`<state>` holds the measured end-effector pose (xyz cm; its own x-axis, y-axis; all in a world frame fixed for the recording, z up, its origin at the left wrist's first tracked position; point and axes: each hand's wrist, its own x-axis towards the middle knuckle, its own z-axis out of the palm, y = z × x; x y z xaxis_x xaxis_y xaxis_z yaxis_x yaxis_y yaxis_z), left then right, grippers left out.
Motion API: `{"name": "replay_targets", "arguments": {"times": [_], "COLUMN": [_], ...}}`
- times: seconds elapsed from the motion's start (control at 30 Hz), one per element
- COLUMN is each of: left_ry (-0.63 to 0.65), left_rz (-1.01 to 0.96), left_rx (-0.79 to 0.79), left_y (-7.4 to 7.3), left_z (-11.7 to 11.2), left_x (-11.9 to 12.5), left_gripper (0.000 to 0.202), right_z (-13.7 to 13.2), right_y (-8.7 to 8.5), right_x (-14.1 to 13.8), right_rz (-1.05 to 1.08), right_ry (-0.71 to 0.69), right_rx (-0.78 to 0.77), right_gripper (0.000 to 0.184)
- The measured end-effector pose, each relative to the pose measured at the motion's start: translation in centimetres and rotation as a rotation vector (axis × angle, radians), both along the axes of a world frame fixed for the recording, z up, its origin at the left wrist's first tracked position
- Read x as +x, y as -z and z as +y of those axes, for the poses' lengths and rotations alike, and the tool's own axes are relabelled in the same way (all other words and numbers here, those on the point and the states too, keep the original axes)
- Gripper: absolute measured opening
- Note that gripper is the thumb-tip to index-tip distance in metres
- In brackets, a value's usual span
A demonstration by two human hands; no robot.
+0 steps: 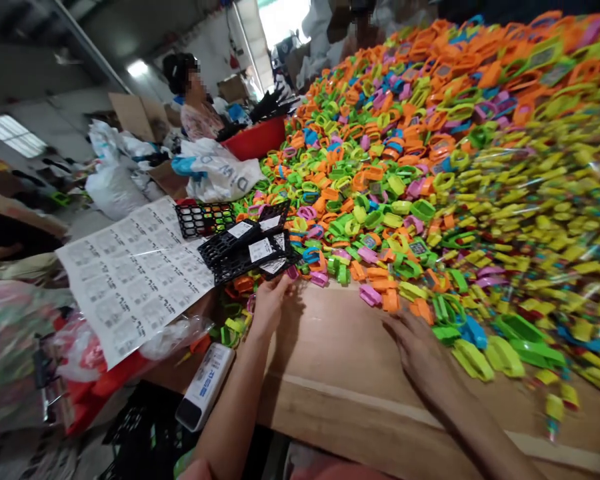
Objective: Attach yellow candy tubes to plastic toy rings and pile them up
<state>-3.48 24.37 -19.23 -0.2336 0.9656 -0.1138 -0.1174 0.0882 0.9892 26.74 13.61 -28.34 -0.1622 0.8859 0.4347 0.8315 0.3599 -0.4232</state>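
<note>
My left hand [271, 303] is at the near edge of the pile, its thumb and fingers closed on a small purple toy watch [293, 272]. Just beyond it lie several black plastic mesh pieces [245, 250] with white labels. My right hand [417, 343] hovers low over the bare table with fingers stretched out and apart, holding nothing visible. Nearest its fingertips are orange toy watches [390, 300] and a pink-purple one [370, 295]. Green and yellow toy watches [473, 360] lie to the right of that hand.
A large heap of colourful toy watches [380, 153] covers the table [325, 327]. Small yellow-capped tubes [540, 220] are heaped at right. On the left are a sticker sheet [140, 267] and a white-grey box-like device [206, 387]. A person [200, 110] sits behind a red basin [257, 137].
</note>
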Motion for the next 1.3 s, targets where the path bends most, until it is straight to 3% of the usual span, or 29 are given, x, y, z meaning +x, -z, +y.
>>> {"name": "replay_targets", "arguments": {"times": [0.1, 0.2, 0.37, 0.5, 0.6, 0.7, 0.9, 1.0, 1.13, 1.3], "left_ry": [-0.092, -0.182, -0.318, -0.45, -0.497, -0.395, 0.103, 0.264, 0.37, 0.473], "left_rz": [-0.017, -0.014, 0.26, 0.675, 0.834, 0.927, 1.259, 1.447, 1.651, 1.824], "left_rx": [0.086, 0.232, 0.472, 0.409, 0.318, 0.248, 0.149, 0.064, -0.048, -0.092], "left_y": [-0.2, -1.4, -3.2, -3.4, -3.2, -2.3, -0.1, -0.5, -1.8, -2.6], "left_z": [2.6, 5.0, 8.6, 10.5, 11.0, 10.3, 8.1, 8.2, 7.7, 3.8], "left_x": [-0.2, -2.1, -5.4, -6.9, -7.3, -6.3, -2.8, -2.4, -3.5, -4.1], "left_gripper": [0.055, 0.05, 0.049, 0.03, 0.019, 0.016, 0.022, 0.027, 0.041, 0.04], "right_z": [-0.4, -0.8, -0.7, -0.4, -0.4, -0.4, -0.3, -0.4, -0.6, -0.7], "right_y": [0.6, 1.1, 1.1, 1.3, 1.7, 1.9, 1.1, 0.8, 1.1, 1.4], "right_x": [0.3, 0.9, 1.2, 1.2, 1.3, 1.3, 1.1, 1.1, 1.0, 0.8], "right_rz": [-0.042, -0.08, -0.105, -0.1, -0.092, -0.073, -0.078, -0.07, -0.017, 0.054], "right_ry": [0.04, 0.027, 0.012, -0.003, -0.008, -0.006, -0.019, -0.024, -0.007, -0.007], "right_rx": [-0.004, -0.028, -0.028, -0.003, 0.02, 0.027, 0.051, 0.03, 0.042, 0.045], "right_gripper": [0.046, 0.051, 0.052, 0.048, 0.044, 0.044, 0.046, 0.046, 0.046, 0.045]}}
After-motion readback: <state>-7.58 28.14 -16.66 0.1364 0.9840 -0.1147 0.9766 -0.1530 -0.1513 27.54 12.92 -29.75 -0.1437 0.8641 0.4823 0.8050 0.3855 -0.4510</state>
